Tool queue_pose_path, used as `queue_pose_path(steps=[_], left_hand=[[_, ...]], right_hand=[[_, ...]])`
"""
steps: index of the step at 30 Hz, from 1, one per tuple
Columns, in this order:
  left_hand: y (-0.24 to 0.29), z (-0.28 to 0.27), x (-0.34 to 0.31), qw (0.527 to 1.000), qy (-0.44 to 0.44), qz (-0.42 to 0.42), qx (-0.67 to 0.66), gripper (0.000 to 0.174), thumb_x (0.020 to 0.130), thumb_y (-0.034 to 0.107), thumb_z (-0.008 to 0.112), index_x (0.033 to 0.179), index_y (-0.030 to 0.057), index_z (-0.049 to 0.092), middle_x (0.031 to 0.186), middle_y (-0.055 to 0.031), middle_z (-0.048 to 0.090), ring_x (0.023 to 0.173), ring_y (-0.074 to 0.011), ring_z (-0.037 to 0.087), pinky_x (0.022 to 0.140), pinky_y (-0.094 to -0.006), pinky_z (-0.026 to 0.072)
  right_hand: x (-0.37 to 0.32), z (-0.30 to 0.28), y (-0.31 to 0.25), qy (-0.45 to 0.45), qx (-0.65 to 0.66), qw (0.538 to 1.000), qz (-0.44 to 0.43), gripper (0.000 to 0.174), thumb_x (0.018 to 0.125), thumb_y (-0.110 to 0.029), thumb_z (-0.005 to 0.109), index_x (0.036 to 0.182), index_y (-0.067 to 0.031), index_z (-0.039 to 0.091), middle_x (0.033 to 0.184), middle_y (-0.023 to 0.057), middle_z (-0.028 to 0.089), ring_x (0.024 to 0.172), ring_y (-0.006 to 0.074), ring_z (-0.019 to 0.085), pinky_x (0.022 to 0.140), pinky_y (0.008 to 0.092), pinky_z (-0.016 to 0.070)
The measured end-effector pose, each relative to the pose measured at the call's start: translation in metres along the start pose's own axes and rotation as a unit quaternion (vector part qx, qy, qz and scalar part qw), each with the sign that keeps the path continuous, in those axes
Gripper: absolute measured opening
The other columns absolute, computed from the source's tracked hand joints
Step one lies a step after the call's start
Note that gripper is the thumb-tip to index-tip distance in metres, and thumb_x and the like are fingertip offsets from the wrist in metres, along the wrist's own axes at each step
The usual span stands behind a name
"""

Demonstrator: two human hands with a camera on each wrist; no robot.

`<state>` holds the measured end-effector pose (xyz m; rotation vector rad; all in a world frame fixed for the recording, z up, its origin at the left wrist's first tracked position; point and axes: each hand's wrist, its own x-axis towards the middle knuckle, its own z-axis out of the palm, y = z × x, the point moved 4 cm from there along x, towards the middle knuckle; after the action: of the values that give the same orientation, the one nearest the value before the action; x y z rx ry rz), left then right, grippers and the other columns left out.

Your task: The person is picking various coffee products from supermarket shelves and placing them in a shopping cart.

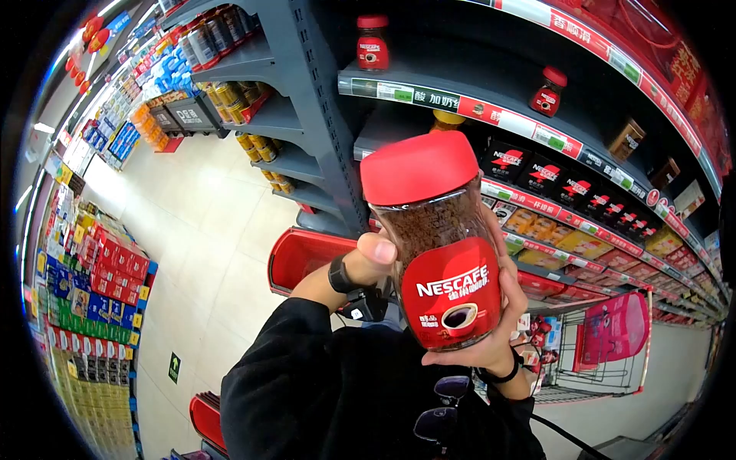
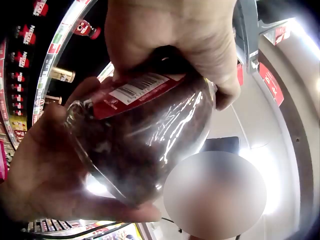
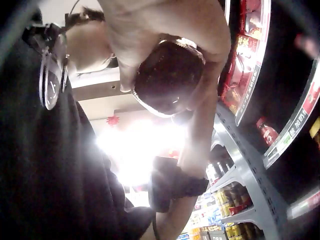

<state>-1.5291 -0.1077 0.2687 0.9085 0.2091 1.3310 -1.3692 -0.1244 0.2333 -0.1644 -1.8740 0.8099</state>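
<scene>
A large glass jar of instant coffee (image 1: 452,295) with a red lid (image 1: 419,170) and a red Nescafé label is held up tilted in front of my chest. My left hand (image 1: 372,257) grips its left side, the thumb lying against the glass and the fingers hidden behind. Around the lower right side and base curls my right hand (image 1: 500,326). In the left wrist view a barcode label (image 2: 138,94) shows on the back of the jar, between both hands. The dark round base (image 3: 170,77) faces the right wrist camera.
Dark shelves ahead carry a small coffee jar (image 1: 373,44), another small jar (image 1: 549,92) and black Nescafé boxes (image 1: 506,161). A shopping cart (image 1: 571,391) with a pink package (image 1: 613,328) stands at the right. Red baskets (image 1: 295,264) are at the left, beside a tiled aisle (image 1: 207,253).
</scene>
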Motion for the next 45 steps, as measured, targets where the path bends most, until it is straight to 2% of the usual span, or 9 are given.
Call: queue_pose_path(steps=[10, 13, 16, 31, 37, 40, 43, 44, 45], left_hand=[[-0.006, 0.001, -0.003, 1.000, -0.018, -0.008, -0.001, 0.124, 0.050, 0.052, 0.084, 0.151, 0.0099, 0.025, 0.116, -0.0321, 0.058, 0.110, -0.0464, 0.062, 0.097, -0.0521, 0.0518], [-0.007, -0.001, -0.003, 1.000, -0.003, -0.011, 0.001, 0.124, 0.051, 0.054, 0.084, 0.151, 0.0101, 0.026, 0.115, -0.0321, 0.059, 0.109, -0.0449, 0.063, 0.095, -0.0502, 0.0528], [-0.007, -0.001, -0.002, 1.000, -0.001, -0.011, 0.016, 0.126, 0.050, 0.058, 0.084, 0.151, 0.0104, 0.026, 0.114, -0.0310, 0.060, 0.107, -0.0431, 0.064, 0.095, -0.0486, 0.0534], [-0.003, -0.005, -0.001, 0.998, 0.014, -0.024, 0.060, 0.131, 0.051, 0.071, 0.080, 0.154, 0.0121, 0.024, 0.117, -0.0281, 0.059, 0.110, -0.0406, 0.063, 0.097, -0.0486, 0.0512], [-0.001, -0.010, 0.001, 0.999, 0.010, -0.012, 0.040, 0.125, 0.053, 0.063, 0.078, 0.153, 0.0079, 0.027, 0.119, -0.0293, 0.059, 0.110, -0.0404, 0.063, 0.098, -0.0485, 0.0512], [0.001, -0.020, 0.003, 0.998, -0.041, -0.014, 0.056, 0.114, 0.061, 0.056, 0.076, 0.151, 0.0033, 0.030, 0.126, -0.0264, 0.057, 0.114, -0.0357, 0.062, 0.101, -0.0458, 0.0500], [0.003, -0.023, -0.007, 0.984, 0.162, 0.041, 0.054, 0.083, 0.077, 0.038, 0.077, 0.143, 0.0024, 0.040, 0.131, -0.0163, 0.056, 0.123, -0.0281, 0.057, 0.104, -0.0416, 0.0478], [0.004, -0.024, -0.001, 0.984, 0.142, 0.017, 0.107, 0.069, 0.088, 0.030, 0.071, 0.143, 0.0024, 0.039, 0.132, -0.0121, 0.055, 0.122, -0.0222, 0.055, 0.102, -0.0380, 0.0472], [0.007, -0.018, 0.004, 0.965, 0.172, -0.007, 0.196, 0.063, 0.095, 0.030, 0.065, 0.144, 0.0021, 0.036, 0.133, -0.0108, 0.053, 0.120, -0.0193, 0.054, 0.102, -0.0362, 0.0460]], right_hand=[[0.000, 0.003, -0.008, 0.004, -0.008, 1.000, 0.002, 0.130, 0.049, -0.041, 0.101, 0.149, -0.0195, 0.020, 0.143, 0.0331, 0.026, 0.132, 0.0502, 0.040, 0.107, 0.0582, 0.0421], [-0.003, 0.003, -0.004, -0.041, -0.033, 0.999, -0.006, 0.139, 0.048, -0.044, 0.100, 0.148, -0.0138, 0.007, 0.155, 0.0322, 0.012, 0.145, 0.0494, 0.021, 0.116, 0.0602, 0.0301], [-0.004, 0.005, -0.002, 0.014, -0.018, 1.000, 0.000, 0.131, 0.049, -0.040, 0.101, 0.150, -0.0179, 0.020, 0.144, 0.0333, 0.026, 0.134, 0.0489, 0.039, 0.108, 0.0576, 0.0412], [0.006, 0.004, -0.001, -0.004, -0.038, 0.999, -0.006, 0.131, 0.049, -0.042, 0.101, 0.149, -0.0181, 0.019, 0.143, 0.0335, 0.026, 0.135, 0.0506, 0.037, 0.109, 0.0591, 0.0392], [0.001, 0.003, 0.003, -0.010, -0.046, 0.999, 0.014, 0.129, 0.051, -0.038, 0.101, 0.149, -0.0161, 0.020, 0.146, 0.0335, 0.028, 0.136, 0.0508, 0.038, 0.108, 0.0578, 0.0407], [-0.009, 0.001, 0.013, -0.035, -0.020, 0.997, 0.067, 0.137, 0.055, -0.039, 0.099, 0.153, -0.0035, 0.009, 0.149, 0.0253, 0.030, 0.140, 0.0357, 0.035, 0.114, 0.0489, 0.0340], [0.002, -0.003, 0.016, -0.032, 0.047, 0.982, 0.180, 0.136, 0.061, -0.037, 0.095, 0.156, 0.0009, 0.006, 0.155, 0.0219, 0.026, 0.144, 0.0300, 0.032, 0.118, 0.0449, 0.0272], [0.008, -0.006, 0.017, -0.036, 0.048, 0.977, 0.206, 0.132, 0.064, -0.038, 0.093, 0.156, 0.0018, 0.007, 0.157, 0.0204, 0.024, 0.146, 0.0288, 0.029, 0.119, 0.0444, 0.0251], [0.017, -0.009, 0.018, -0.028, 0.011, 0.980, 0.196, 0.127, 0.064, -0.027, 0.094, 0.157, 0.0003, 0.012, 0.153, 0.0220, 0.032, 0.140, 0.0315, 0.039, 0.116, 0.0436, 0.0318]])
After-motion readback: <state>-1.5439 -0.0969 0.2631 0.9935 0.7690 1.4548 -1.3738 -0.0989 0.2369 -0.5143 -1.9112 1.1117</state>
